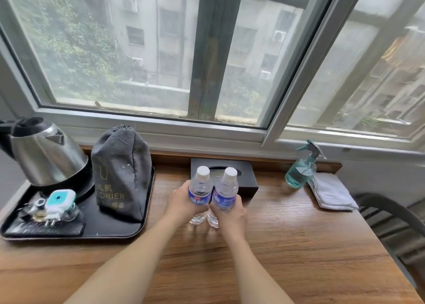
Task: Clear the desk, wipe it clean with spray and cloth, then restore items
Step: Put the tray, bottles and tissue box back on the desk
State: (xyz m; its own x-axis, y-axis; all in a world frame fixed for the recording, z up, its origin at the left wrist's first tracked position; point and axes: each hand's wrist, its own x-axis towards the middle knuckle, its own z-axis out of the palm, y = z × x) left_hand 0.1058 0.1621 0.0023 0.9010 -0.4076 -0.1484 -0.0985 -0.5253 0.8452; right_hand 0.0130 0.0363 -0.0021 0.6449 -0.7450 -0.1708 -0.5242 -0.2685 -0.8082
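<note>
Two clear water bottles with white caps and blue labels stand side by side in the middle of the wooden desk (299,246). My left hand (181,202) grips the left bottle (200,184) around its label. My right hand (232,211) grips the right bottle (226,186) the same way. Both bottles are upright, their bases on or just above the desk. Right behind them lies a black tissue box (249,179). A teal spray bottle (301,168) stands at the back right, with a folded white cloth (331,193) beside it.
A black tray (115,231) at the left carries a steel kettle (43,154), a grey dryer bag (122,172), a white plug adapter (60,201) and small items. A window runs behind the desk. A dark chair back (395,211) is at the right edge.
</note>
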